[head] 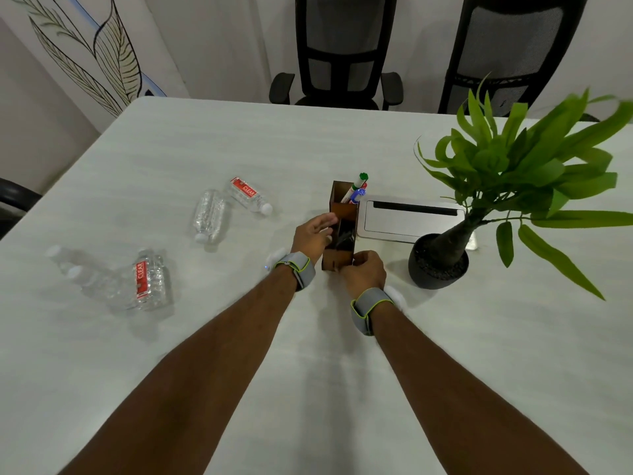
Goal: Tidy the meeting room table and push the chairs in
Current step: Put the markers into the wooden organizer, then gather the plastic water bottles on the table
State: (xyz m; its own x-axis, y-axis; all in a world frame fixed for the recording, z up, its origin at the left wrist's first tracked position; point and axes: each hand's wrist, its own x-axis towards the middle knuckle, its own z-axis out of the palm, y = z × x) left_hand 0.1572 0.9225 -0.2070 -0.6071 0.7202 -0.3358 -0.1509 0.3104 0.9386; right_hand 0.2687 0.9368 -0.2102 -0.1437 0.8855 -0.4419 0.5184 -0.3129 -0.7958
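Wooden pen holder (342,231) at frame centre is being straightened. The right hand (364,272) grips its near end, and the left hand (313,234) rests open-fingered against its side. The next move is likely gathering the toppled bottles (209,216) at left on the worktop (308,354).

A pale worktop (205,138) with bottles, a box and a plant pot on it.
Left of the middle, the red-label bottle (249,194) and the plain bottle (209,216) lie on their sides, close together. Nearer the left edge is a blurry bunch of bottles (137,282). A tall wooden box (337,260) stands in the middle. Just right of it is a flat silver lid (411,222), with a black plant pot (438,269) at its near edge.
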